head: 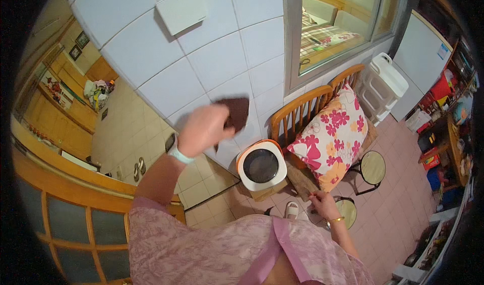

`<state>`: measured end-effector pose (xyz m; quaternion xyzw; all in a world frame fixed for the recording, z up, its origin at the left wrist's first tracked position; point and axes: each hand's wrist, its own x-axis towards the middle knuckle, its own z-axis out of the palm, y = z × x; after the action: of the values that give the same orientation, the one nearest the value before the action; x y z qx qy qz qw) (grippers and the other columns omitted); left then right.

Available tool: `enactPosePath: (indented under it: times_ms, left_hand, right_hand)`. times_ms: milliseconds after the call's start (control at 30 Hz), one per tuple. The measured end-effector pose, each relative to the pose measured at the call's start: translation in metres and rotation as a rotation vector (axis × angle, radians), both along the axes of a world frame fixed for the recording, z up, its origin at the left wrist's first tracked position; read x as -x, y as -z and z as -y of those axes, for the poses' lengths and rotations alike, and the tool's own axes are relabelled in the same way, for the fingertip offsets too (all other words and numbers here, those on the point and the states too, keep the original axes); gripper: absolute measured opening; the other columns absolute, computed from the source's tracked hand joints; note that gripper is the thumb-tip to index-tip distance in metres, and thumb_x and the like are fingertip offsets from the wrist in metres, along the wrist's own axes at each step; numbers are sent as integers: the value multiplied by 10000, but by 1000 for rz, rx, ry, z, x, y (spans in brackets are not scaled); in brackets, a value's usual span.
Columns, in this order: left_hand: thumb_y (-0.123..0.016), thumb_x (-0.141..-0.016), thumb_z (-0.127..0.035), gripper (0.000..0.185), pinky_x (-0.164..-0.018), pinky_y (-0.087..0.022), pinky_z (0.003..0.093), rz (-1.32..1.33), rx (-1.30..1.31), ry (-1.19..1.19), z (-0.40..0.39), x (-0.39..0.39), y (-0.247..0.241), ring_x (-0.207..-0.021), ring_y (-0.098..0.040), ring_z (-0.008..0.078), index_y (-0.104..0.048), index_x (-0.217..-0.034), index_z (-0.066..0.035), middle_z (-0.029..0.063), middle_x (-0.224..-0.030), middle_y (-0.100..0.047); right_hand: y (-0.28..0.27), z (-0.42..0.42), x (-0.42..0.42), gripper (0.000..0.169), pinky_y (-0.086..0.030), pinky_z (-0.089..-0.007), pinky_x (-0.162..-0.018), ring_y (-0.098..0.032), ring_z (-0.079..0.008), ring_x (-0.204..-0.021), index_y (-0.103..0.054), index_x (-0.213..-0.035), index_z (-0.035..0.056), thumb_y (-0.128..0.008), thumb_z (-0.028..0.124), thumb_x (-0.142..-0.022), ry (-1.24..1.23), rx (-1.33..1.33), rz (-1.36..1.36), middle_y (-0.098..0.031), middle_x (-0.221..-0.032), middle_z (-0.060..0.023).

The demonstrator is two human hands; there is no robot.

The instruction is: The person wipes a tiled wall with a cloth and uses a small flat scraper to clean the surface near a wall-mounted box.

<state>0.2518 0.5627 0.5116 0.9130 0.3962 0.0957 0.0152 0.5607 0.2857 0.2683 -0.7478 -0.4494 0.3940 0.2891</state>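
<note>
My left hand (206, 129), blurred and with a pale band at the wrist, grips a dark brown cloth (238, 113) in front of the white tiled wall (215, 62). Whether the cloth touches the tiles cannot be told. My right hand (324, 205), wearing a gold bracelet, hangs low by the front corner of a wooden seat (302, 183). Its fingers are bent, and I cannot make out whether they hold anything. Just above it lies a floral pillow (334, 133), propped against the slatted wooden backrest (300, 109).
A white-and-orange appliance with a round dark lid (261, 166) stands by the wall. Two round stools (372, 168) are at right, beside a white plastic rack (383, 88) and loaded shelves (450, 145). A white box (181, 9) is mounted high up. A glazed wooden door (72, 224) stands at left.
</note>
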Motion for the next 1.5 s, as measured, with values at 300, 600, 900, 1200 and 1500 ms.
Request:
enactPosePath:
  times_ms: [300, 600, 900, 1200, 1500]
  left_hand:
    - [-637, -765, -83, 111, -915, -478, 459, 216, -1146, 216, -177, -173, -80, -873, -652, 304, -738, -718, -86, 135, -786, -692]
    - [-637, -736, -125, 123, -1084, -447, 429, -259, -708, 388, -164, -139, 91, -1008, -646, 244, -738, -792, -81, 64, -941, -715]
    - [-646, -794, -178, 329, -1116, -415, 442, -504, -548, -70, -97, 28, 118, -1197, -604, 244, -724, -1100, -89, 29, -1123, -704]
    - [-765, -811, -142, 514, -995, -474, 456, 584, -361, -250, -84, 106, 40, -1104, -625, 291, -664, -1314, -166, 53, -1110, -697]
    - [-809, -740, -307, 518, -934, -464, 462, 153, -849, -93, -105, 121, 42, -1082, -623, 288, -724, -1248, -256, 22, -1107, -693]
  right_hand:
    - [54, -8, -109, 247, -484, -366, -601, -601, -205, -606, -684, -1021, -20, -658, 224, -989, 56, -78, -59, -634, -686, -147]
    - [48, -22, -139, 168, -492, -258, -576, -603, -90, -612, -701, -1034, -9, -603, 126, -1030, 26, -28, -235, -671, -777, -21]
    - [35, -36, -166, 224, -440, -246, -573, -545, -63, -622, -710, -1082, -3, -588, 181, -1043, 1, -53, -146, -604, -702, 12]
    - [-68, -210, -19, 180, -530, -305, -732, -666, -171, -792, -682, -1077, -10, -647, 155, -1016, -180, -701, -142, -704, -901, -113]
    - [-99, -368, 106, 164, -446, -250, -610, -514, -88, -678, -628, -1083, 19, -650, 171, -1025, -37, -876, -348, -643, -823, -16]
